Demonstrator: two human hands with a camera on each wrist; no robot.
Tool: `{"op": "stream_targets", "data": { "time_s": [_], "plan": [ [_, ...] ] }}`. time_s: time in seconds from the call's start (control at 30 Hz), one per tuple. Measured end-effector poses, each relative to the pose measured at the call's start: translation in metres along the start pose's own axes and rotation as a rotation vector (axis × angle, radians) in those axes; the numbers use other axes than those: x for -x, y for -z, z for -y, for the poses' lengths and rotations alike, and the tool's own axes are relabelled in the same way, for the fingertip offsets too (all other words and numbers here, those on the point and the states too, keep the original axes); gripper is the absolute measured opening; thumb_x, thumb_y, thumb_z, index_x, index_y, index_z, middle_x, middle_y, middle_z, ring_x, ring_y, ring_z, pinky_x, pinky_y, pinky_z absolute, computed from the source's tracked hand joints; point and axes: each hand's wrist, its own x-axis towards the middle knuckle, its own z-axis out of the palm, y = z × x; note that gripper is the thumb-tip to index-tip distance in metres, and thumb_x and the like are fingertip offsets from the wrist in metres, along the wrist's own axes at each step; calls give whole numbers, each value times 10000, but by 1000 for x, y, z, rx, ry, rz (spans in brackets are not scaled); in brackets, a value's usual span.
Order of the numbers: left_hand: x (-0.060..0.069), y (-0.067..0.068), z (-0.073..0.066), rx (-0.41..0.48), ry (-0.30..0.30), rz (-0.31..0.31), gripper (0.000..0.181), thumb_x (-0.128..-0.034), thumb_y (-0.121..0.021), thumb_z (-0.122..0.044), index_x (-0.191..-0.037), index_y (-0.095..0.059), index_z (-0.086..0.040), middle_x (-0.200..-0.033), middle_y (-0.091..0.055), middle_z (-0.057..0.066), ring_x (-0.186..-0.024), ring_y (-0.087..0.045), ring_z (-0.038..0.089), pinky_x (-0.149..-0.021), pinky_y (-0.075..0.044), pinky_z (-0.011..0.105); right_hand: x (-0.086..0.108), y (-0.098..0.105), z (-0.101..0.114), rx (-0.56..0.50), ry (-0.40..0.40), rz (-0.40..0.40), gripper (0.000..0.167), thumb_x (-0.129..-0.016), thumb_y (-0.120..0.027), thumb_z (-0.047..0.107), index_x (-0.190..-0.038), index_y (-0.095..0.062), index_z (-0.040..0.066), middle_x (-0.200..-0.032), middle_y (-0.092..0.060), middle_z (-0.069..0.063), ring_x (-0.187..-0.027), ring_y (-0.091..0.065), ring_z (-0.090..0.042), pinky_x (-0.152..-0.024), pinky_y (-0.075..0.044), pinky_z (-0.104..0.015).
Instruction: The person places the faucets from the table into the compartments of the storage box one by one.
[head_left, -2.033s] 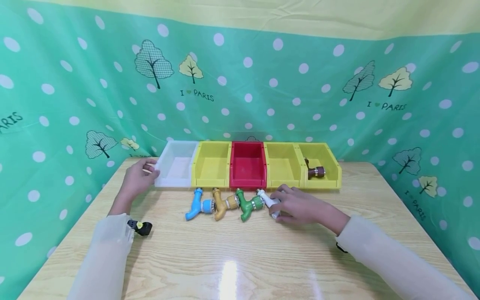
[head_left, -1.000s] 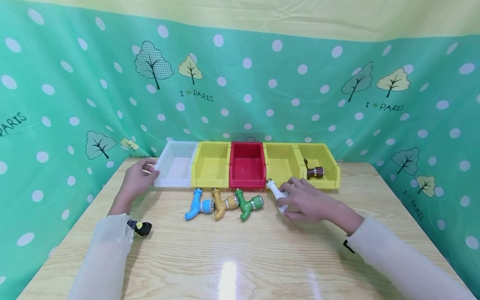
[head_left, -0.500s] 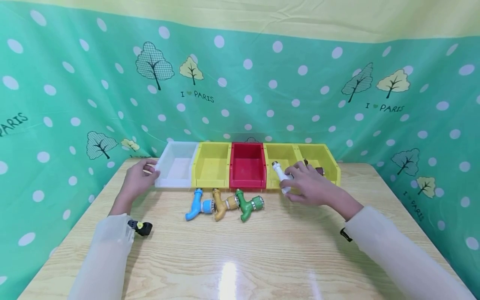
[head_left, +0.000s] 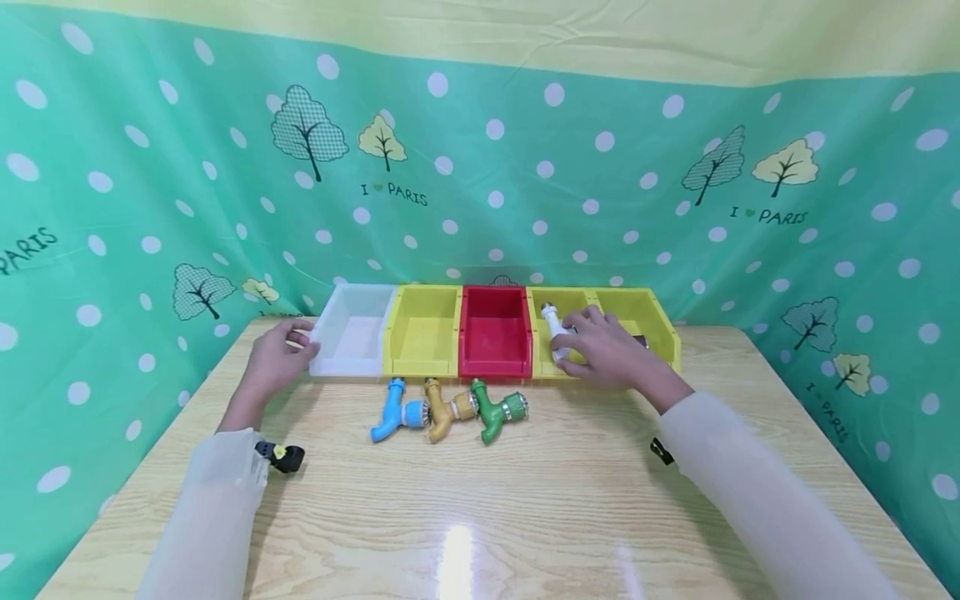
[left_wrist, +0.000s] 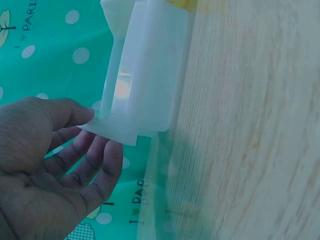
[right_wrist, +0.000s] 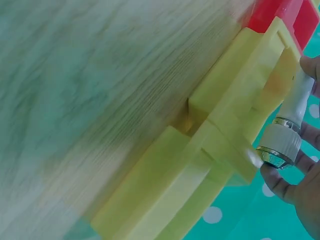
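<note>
In the head view my right hand [head_left: 611, 352] grips a white tap [head_left: 553, 325] over the yellow bin [head_left: 543, 367] right of the red one. The right wrist view shows the tap's ribbed white knob [right_wrist: 282, 142] between thumb and fingers, close to the bin's edge. At far left, my left hand [head_left: 276, 362] pinches the side rim of the white bin [head_left: 347, 367]; the left wrist view has the thumb above the rim and curled fingers below. A dark brown tap [head_left: 641, 341] in the rightmost yellow bin [head_left: 663, 329] is mostly hidden behind my right hand.
A blue tap [head_left: 392, 412], a mustard tap [head_left: 442, 412] and a green tap [head_left: 495, 412] lie on the wooden table [head_left: 375, 517] before the bins. A red bin [head_left: 495, 362] and another yellow bin [head_left: 420, 365] stand in the row. A dotted green curtain [head_left: 495, 167] hangs behind.
My right hand has lifted the white tap from beside the green tap and carried it right, then up and back over the yellow bin. The left hand has stayed at the white bin.
</note>
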Motion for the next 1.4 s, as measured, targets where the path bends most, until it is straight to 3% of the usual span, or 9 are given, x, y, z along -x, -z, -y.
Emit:
{"op": "stream_targets", "data": {
  "time_s": [0.13, 0.37, 0.7, 1.0, 1.4],
  "plan": [
    [0, 0, 1, 4, -1, 0, 417, -1029, -598, -175, -1382, -514, 31, -1174, -583, 229, -1032, -645, 409, -732, -617, 377, -8, -2, -1, -14, -39, 16, 269, -982, -677, 386, -1213, -733, 260, -1314, -584, -115, -1177, -441, -329, -924, -440, -601],
    [0, 0, 0, 11, -4, 0, 409, -1026, -600, -166, -1377, -519, 26, -1164, -589, 228, -1021, -650, 406, -715, -611, 353, -21, -5, -4, 30, -14, 18, 234, -944, -738, 351, -1152, -764, 246, -1253, -639, -116, -1147, -481, -341, -888, -463, -598],
    [0, 0, 1, 5, 0, 1, 413, -1027, -599, -173, -1381, -518, 25, -1167, -593, 230, -1028, -650, 412, -731, -605, 374, -36, -6, -2, -3, -67, 150, 212, -975, -714, 372, -1146, -770, 260, -1238, -652, -83, -1127, -478, -310, -951, -454, -676],
    [-1, 1, 1, 1, -9, 0, 406, -1025, -599, -169, -1372, -523, 28, -1161, -591, 229, -1031, -648, 415, -729, -606, 378, -47, -11, -4, -19, -103, 232, 208, -981, -699, 394, -1121, -786, 268, -1170, -682, -52, -1103, -507, -294, -959, -479, -633],
    [-1, 0, 3, 6, -15, -4, 406, -1025, -603, -169, -1370, -524, 29, -1149, -593, 226, -1011, -655, 409, -711, -609, 362, -51, -21, -7, -41, -73, 225, 145, -981, -717, 308, -1056, -801, 218, -1058, -706, -29, -970, -552, -246, -837, -511, -442]
  ]
}}
